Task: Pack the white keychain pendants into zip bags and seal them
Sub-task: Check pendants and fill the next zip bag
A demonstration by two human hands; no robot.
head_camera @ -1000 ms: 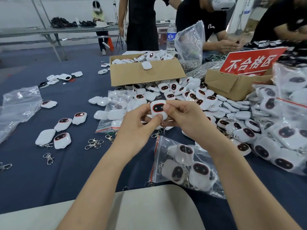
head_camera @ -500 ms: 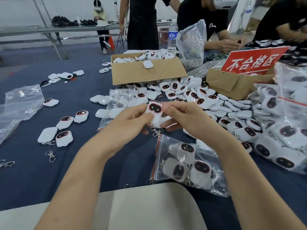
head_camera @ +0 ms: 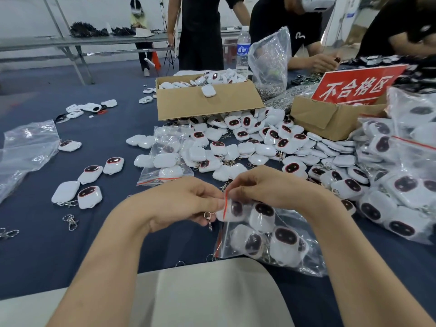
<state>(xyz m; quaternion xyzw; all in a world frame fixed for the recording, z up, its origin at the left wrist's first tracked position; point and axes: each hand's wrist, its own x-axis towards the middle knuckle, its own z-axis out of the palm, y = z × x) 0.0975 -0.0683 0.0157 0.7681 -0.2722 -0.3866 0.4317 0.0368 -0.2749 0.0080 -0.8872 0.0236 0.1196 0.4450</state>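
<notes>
Two hands meet low over the near part of the dark blue counter (head_camera: 47, 256). The left hand (head_camera: 186, 204) has its grip closed on a white pendant (head_camera: 234, 210), which sits at the mouth of a clear zip bag (head_camera: 311, 260), partly past the red zip strip. The pendant's metal clasp (head_camera: 208, 219) dangles outside, below the fingers. The right hand (head_camera: 266, 187) pinches the upper lip of that mouth. The bag lies on the counter just right of the hands and holds several more dark-faced pendants.

Left of the hands, loose clasps (head_camera: 70, 221) and a few single pendants (head_camera: 89, 197) lie apart on the cloth. A crumpled empty bag (head_camera: 26, 147) sits at the left edge.

Just beyond the hands, a second zip bag (head_camera: 165, 159) of pendants lies flat, touching a wide heap of loose pendants (head_camera: 259, 142). Filled bags (head_camera: 405, 185) are piled at the right.

Farther back are an open cardboard box (head_camera: 207, 102) with pendants inside and a second box (head_camera: 330, 119) bearing a red sign (head_camera: 358, 86). A clear bag of metal parts (head_camera: 271, 60) and a water bottle (head_camera: 243, 48) stand behind them. Other people (head_camera: 200, 31) stand at the far side.
</notes>
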